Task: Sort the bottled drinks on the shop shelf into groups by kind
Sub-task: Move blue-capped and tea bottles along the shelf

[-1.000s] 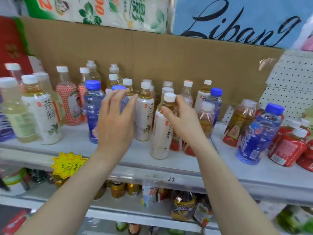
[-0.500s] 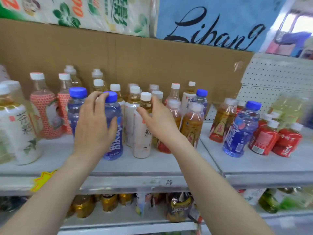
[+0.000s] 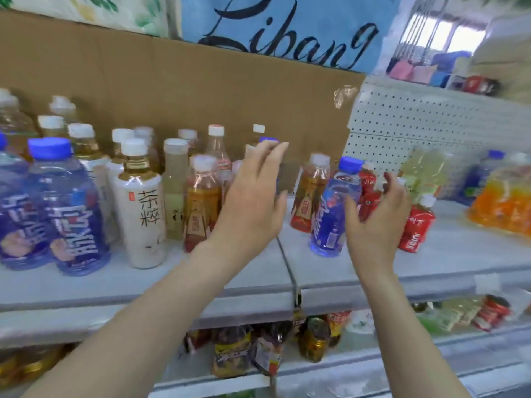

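So the stray blue-capped bottle [image 3: 333, 214] sits on the right half of the shelf [image 3: 431, 262], squeezed between an amber tea bottle [image 3: 309, 196] on its left and the red juice bottles [image 3: 416, 225] on its right. The two matching blue bottles [image 3: 71, 214] stand way over at the near left. The right hand [image 3: 376, 222] hovers just beside the stray, fingers loosely curved, holding nothing. The left hand [image 3: 253, 205] is spread wide in front of the middle bottles [image 3: 201, 196], also empty (can't tell if it touches any). My guess: a full plastic bottle has some heft, thin walls that give a bit and a slick label. I'd wrap the body around mid-height rather than pinch the cap. The neighbours are close and easy to knock.
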### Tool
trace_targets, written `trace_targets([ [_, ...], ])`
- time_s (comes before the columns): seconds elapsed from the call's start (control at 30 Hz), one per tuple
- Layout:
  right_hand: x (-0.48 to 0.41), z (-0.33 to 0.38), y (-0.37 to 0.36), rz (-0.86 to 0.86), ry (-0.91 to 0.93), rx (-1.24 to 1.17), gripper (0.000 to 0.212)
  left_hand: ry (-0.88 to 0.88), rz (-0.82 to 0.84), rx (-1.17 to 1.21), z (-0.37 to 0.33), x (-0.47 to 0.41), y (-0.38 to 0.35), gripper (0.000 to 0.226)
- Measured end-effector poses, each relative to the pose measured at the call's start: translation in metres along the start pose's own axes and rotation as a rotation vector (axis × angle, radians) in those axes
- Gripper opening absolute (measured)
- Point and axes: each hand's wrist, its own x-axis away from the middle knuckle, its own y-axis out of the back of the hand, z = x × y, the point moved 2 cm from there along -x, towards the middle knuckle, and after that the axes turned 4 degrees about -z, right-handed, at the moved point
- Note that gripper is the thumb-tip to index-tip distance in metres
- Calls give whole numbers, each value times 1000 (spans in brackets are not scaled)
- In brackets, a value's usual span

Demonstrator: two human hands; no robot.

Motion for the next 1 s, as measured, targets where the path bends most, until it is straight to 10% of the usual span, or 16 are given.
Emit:
trace_targets([
  [0.1,-9,-32,-12,247,-117,-77,91,154,50,63,-9,-12,-66,77],
  [0.43,-22,-62,-36,576,-118,-325,70,850,-217,11,62,-46,-148,91],
  [1.0,-26,-56,-14,535,-94,-448,48,548,-39,281,-26,0,-85,65],
])
